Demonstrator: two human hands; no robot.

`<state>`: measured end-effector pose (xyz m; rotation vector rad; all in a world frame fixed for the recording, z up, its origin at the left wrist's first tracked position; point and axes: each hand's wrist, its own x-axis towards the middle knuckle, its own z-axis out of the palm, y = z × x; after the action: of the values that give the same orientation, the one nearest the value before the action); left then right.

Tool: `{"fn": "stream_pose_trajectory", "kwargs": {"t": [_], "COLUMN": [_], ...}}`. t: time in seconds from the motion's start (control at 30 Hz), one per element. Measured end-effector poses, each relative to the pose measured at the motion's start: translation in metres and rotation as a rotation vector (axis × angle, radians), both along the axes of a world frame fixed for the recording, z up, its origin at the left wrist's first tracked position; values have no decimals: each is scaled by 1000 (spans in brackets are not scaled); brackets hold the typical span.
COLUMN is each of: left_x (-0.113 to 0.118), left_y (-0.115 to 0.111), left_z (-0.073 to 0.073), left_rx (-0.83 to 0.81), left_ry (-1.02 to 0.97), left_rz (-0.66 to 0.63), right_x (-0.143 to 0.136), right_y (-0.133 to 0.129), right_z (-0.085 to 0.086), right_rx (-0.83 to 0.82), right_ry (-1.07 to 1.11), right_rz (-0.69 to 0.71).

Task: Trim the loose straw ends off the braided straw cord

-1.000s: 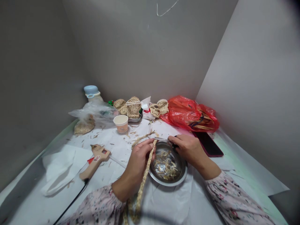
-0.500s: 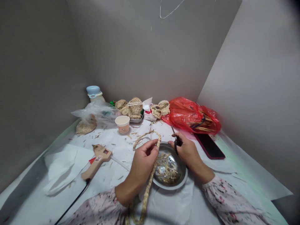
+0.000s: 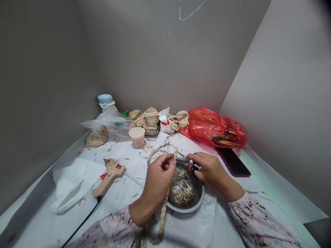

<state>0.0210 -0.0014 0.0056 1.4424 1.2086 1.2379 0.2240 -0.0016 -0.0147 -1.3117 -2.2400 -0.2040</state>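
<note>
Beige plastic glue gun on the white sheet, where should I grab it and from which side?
Take the beige plastic glue gun by its handle, coming from above on the near left: it lies flat, with that long, slim part angled toward you. Close above the black cord at its end, clear of the red trigger. Avoid the far tip, possibly hot.

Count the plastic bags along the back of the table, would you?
2: a red bag towards the right, behind the phone, and a clear bag towards the left, near the paper cup. Another could be hidden beneath or behind them.
</note>
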Motion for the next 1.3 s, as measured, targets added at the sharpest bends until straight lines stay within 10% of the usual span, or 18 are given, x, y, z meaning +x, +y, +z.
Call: {"fn": "stream_pose_trajectory", "kwargs": {"t": [0.63, 1.0, 1.3], "left_x": [1, 1, 2], "left_y": [1, -2, -11], "left_z": [-3, -3, 2], "left_rx": [8, 121, 307], "left_ry": [53, 150, 413], "left_rz": [-10, -71, -258], "right_x": [8, -22, -33], "right_y": [2, -1, -4], "right_z": [3, 17, 13], "right_rx": [27, -404, -680], "right_ry": [-171, 888, 1340], "right_rz": [-64, -74, 37]}}
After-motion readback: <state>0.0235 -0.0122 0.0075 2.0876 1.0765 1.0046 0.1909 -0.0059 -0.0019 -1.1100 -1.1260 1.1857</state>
